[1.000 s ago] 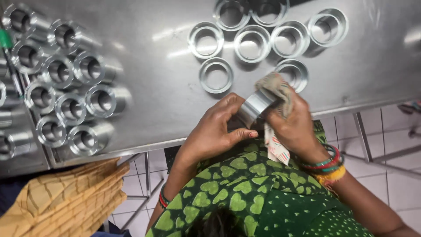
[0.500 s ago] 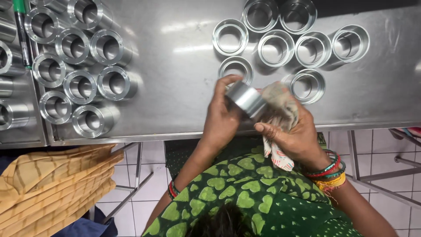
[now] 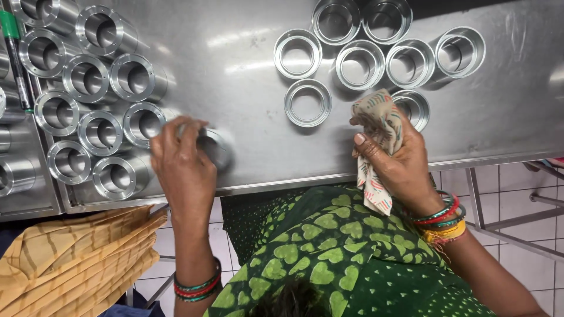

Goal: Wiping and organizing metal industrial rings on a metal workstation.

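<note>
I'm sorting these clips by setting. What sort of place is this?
Probably a small metal-parts workshop or factory. Many identical machined metal rings stand in groups on a steel table; the left hand sets one down while the right hand holds a wiping cloth.

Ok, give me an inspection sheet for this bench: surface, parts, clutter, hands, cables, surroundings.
Surface: steel table, scuffed.
Job's things: flanged metal sleeve under the left hand; patterned cloth bunched in the right hand.
Clutter: upright sleeves packed at left; metal rings grouped at right; green-capped pen.
Grippers: both hands grip.
Cables: nothing seen.
Surroundings: tiled floor, yellow fabric.
</note>
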